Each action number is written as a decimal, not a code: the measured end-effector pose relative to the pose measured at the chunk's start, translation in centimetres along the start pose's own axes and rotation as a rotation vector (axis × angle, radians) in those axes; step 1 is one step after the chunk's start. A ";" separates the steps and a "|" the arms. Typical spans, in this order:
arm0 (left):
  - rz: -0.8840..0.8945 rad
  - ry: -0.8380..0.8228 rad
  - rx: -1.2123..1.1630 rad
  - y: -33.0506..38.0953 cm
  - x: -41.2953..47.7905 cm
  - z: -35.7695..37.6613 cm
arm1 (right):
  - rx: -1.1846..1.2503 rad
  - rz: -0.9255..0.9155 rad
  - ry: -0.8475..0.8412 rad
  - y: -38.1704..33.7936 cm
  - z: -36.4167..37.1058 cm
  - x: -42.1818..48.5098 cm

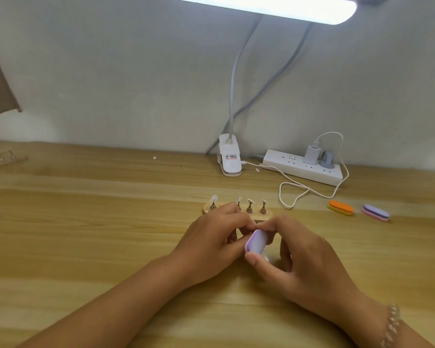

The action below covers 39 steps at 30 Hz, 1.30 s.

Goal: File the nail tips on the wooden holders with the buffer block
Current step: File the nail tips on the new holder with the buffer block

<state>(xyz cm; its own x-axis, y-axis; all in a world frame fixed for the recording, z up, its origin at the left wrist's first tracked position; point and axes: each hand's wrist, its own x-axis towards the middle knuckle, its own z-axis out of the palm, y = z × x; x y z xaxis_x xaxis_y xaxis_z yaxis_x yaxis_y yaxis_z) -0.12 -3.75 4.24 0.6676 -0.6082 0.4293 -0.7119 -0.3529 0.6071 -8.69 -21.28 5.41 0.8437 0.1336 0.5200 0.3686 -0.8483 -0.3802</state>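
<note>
Right fingers (253, 259) are gripping the buffer (256, 241), left fingers (239, 219) are pinching one tip (mostly hidden); four tips (214, 198) on the holder (207, 209) are probably waiting.

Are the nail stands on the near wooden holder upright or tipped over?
Upright: four stands rise straight from the wooden holder; the left hand hides part of it.

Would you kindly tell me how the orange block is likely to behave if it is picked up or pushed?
The orange block lies flat on the table, so it would probably slide, not roll. Its layered orange and yellow look suggests foam: likely light and a little squashy.
</note>
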 end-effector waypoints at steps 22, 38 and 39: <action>0.011 0.058 0.004 0.0 0.1 -0.1 | 0.068 0.104 0.067 0.5 -0.3 0.4; 0.019 0.054 0.015 0.0 -0.1 -0.1 | 0.030 0.052 0.046 0.3 -0.1 0.1; 0.021 0.052 0.020 0.1 -0.1 -0.1 | 0.036 0.055 0.041 0.3 -0.1 0.1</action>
<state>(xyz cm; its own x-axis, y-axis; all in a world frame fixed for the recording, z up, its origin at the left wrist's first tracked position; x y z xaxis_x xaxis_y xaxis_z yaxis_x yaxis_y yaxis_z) -0.24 -3.60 4.33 0.6622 -0.5785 0.4763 -0.7300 -0.3544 0.5844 -8.54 -21.57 5.46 0.8465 0.0661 0.5282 0.3369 -0.8348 -0.4355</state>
